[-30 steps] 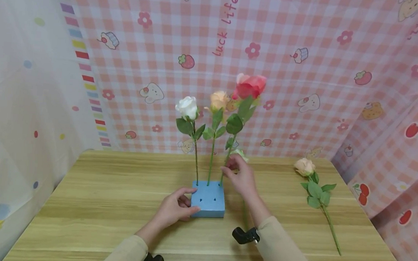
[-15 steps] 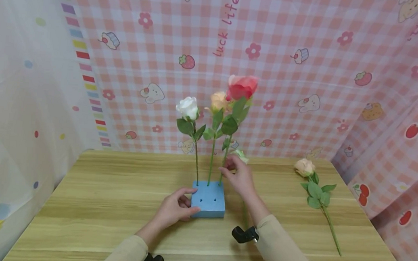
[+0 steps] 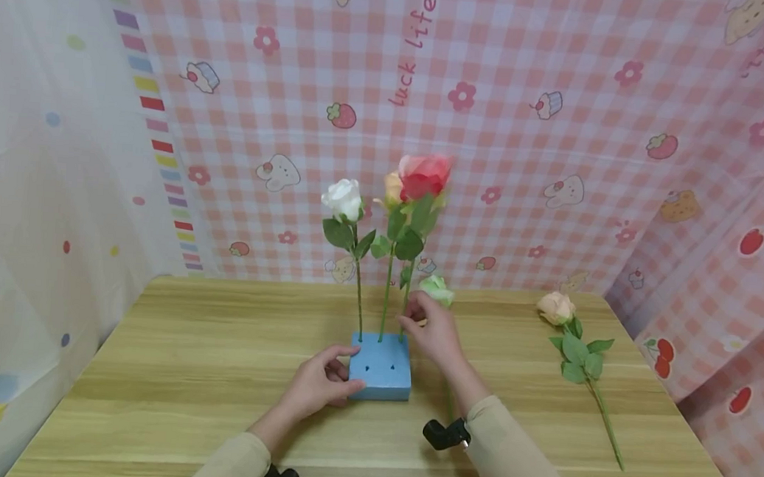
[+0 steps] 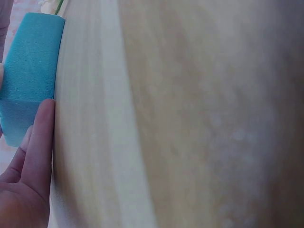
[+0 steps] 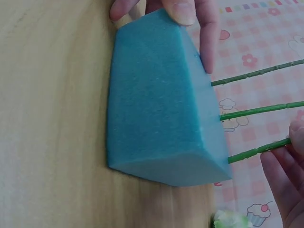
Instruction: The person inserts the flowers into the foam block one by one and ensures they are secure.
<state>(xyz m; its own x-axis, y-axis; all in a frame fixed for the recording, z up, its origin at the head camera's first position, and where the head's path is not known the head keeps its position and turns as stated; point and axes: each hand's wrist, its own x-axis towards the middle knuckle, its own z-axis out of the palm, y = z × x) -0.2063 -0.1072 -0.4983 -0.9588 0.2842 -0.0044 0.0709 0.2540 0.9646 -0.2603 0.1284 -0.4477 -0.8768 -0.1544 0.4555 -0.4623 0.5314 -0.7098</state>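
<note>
A blue foam block (image 3: 380, 375) stands on the table, with two small holes showing in its top. My left hand (image 3: 319, 380) grips its left side, thumb at the front edge. Between thumb and fingers, my right hand (image 3: 440, 337) pinches the green stem (image 5: 259, 150) of a red-pink rose (image 3: 425, 177) low down, its foot in the block's back right corner. A white rose (image 3: 342, 199) stands upright at the back left. A peach rose (image 3: 392, 187) is in the middle, partly hidden behind the red one. The left wrist view shows the block (image 4: 33, 61) and fingers along it.
On the wooden table (image 3: 213, 374), a pale green rose (image 3: 437, 290) lies behind my right hand, its stem partly hidden by the arm. Another peach rose (image 3: 557, 308) lies at the right. A pink checked cloth (image 3: 507, 166) hangs behind the table.
The red rose has swung left from a rightward lean and sunk a little, now overlapping the peach bloom. My right hand has moved slightly down and left with its stem. The left hand stays put.
</note>
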